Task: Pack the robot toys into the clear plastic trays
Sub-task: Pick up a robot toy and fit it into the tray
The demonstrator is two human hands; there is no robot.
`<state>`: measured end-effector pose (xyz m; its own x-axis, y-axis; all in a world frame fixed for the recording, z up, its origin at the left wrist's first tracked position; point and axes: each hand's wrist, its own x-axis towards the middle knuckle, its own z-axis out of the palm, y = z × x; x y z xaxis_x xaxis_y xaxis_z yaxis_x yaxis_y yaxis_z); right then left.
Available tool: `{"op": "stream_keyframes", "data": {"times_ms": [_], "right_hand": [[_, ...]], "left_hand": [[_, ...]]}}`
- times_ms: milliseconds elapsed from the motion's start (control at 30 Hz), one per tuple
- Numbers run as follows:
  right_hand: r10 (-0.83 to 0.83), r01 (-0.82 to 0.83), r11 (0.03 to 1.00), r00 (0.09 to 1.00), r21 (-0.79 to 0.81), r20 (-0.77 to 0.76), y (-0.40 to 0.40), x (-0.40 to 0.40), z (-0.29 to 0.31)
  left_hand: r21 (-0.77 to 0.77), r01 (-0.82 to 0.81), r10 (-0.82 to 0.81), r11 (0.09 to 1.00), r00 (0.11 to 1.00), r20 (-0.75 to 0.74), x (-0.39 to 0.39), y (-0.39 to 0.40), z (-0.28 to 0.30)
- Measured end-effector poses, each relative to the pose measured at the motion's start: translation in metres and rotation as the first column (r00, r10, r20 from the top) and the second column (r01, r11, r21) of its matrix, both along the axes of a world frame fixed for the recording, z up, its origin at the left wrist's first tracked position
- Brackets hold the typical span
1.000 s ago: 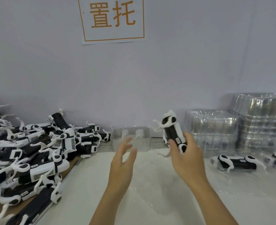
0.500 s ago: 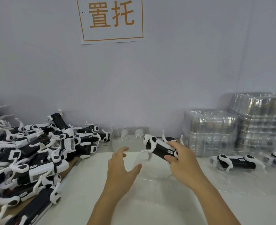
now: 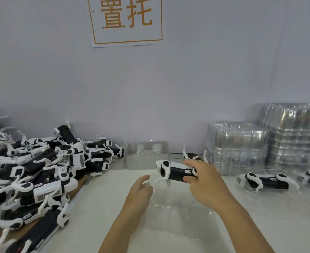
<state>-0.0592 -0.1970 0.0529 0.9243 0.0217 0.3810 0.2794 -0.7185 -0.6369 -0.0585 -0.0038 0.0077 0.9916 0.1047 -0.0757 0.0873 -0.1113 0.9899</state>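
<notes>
sideways, right hand (image 3: 204,181) grips robot toy (image 3: 176,172) above clear tray (image 3: 177,216).

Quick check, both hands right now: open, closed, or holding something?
Left hand: open, fingers relaxed, holding nothing.
Right hand: grips the robot toy by its black body.

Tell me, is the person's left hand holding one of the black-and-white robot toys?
No. The left hand hovers with nothing in it, while the right hand grips the black-and-white robot toy.
</notes>
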Motion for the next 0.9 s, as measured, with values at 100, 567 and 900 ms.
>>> {"op": "stream_keyframes", "data": {"times_ms": [100, 567, 900], "right_hand": [[-0.058, 0.063, 0.993, 0.997, -0.099, 0.047, 0.004, -0.004, 0.004], [-0.11, 0.075, 0.968, 0.984, -0.239, -0.136, 0.018, 0.002, -0.02], [-0.04, 0.037, 0.999, 0.989, -0.024, -0.139, 0.019, 0.004, -0.02]], "left_hand": [[0.003, -0.023, 0.023, 1.0, 1.0, 0.015, 0.001, 0.0, -0.001], [0.071, -0.036, 0.035, 0.997, 0.999, 0.028, 0.002, -0.002, -0.003], [0.218, -0.031, -0.003, 0.975, 0.988, 0.153, -0.005, 0.003, 0.007]]}}
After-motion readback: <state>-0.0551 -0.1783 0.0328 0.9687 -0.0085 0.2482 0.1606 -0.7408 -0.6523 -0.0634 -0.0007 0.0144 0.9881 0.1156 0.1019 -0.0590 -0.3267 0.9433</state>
